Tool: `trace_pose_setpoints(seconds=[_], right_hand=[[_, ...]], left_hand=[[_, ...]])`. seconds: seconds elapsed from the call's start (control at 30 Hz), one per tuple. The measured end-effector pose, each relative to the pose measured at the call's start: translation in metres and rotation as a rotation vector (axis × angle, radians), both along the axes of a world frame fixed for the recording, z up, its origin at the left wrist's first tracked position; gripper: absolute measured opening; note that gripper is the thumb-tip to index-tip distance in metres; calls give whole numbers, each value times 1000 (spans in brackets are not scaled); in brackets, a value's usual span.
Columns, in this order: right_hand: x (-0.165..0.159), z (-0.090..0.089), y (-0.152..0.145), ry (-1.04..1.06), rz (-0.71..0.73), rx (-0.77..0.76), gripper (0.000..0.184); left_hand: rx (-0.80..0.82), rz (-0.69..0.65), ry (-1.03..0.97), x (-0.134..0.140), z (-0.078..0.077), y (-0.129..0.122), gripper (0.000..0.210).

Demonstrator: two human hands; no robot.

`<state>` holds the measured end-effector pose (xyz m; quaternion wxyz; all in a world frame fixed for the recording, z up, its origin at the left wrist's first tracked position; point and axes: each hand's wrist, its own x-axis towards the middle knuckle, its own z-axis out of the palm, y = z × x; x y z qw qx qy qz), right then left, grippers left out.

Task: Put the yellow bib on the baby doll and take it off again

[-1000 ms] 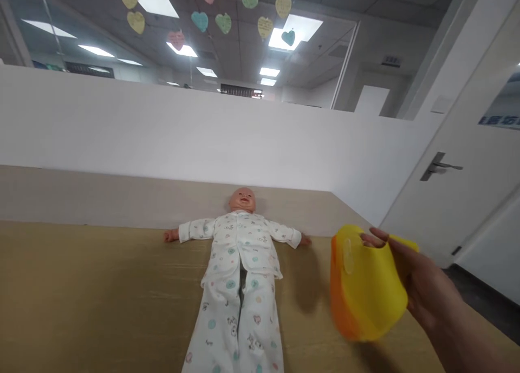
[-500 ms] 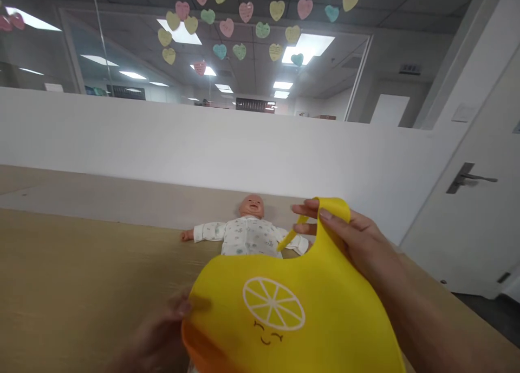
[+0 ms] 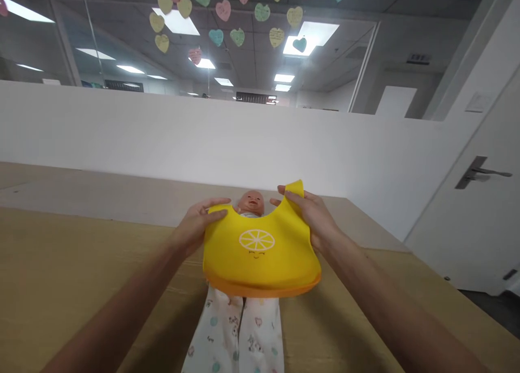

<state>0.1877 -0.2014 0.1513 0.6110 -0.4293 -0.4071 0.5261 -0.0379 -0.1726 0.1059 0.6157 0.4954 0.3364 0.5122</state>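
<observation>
I am seeing a bright, evenly lit view: the ceiling light panels (image 3: 311, 34) across the top of the frame are blowing out to plain white. Soft, faint shadows are lying on the desk (image 3: 60, 264) in the lower half. The wide lens is bending straight lines toward the right and left edges. The middle is staying sharp, while the lower corners are blurring slightly.

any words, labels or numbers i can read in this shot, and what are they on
No text can be read.
Bib, held by the left hand and right hand over the doll: only a lemon-slice drawing with a smiling face, no words.
Paper hearts hanging from the ceiling: handwriting too small to read.
Sign near the ceiling: blurred, unreadable.
</observation>
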Motion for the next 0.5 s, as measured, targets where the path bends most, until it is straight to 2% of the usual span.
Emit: trace_pose_setpoints(seconds=[0.1,0.2,0.3,0.5], right_hand=[[4,-6,26,-27,-12,19,33],[8,-18,56,-89,-37,36,34],[14,-43,94,-239,-109,81,30],[26,-107,168,-715,-224,181,21]], left_hand=[[108,51,115,1,8,30,44],[185,87,292,3,4,61,41],[197,155,430,10,-12,92,36],[116,304,607,28,-58,145,18]])
